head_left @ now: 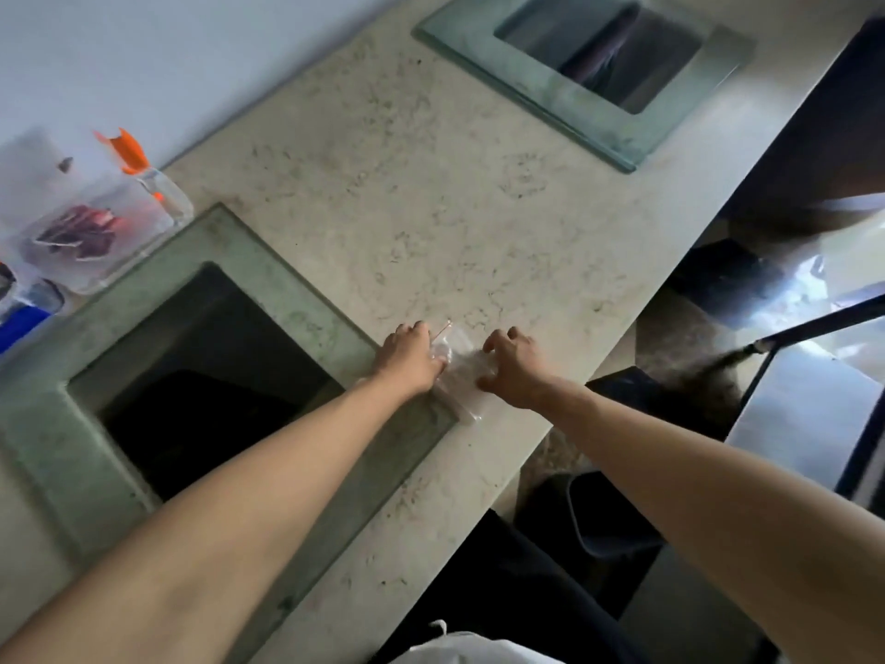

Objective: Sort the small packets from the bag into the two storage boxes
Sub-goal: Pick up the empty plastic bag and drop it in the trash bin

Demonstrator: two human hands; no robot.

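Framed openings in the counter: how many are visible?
2. One framed opening lies near the left forearm, beside the clear bag; the other framed opening sits at the counter's far end.

Pale speckled stone counter (pixel 431 208), two green-framed rectangular openings set in it. Clear plastic bag (pixel 462 376) flat on counter, under and between both hands, beside near opening (pixel 215 376). Far opening (pixel 598 55) well beyond hands. Clear storage box (pixel 96 232) with dark packets (pixel 81 232) far left of hands.

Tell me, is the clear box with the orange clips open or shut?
Open, it seems: the box has no lid on top, and an orange clip stands raised. Blur leaves doubt.
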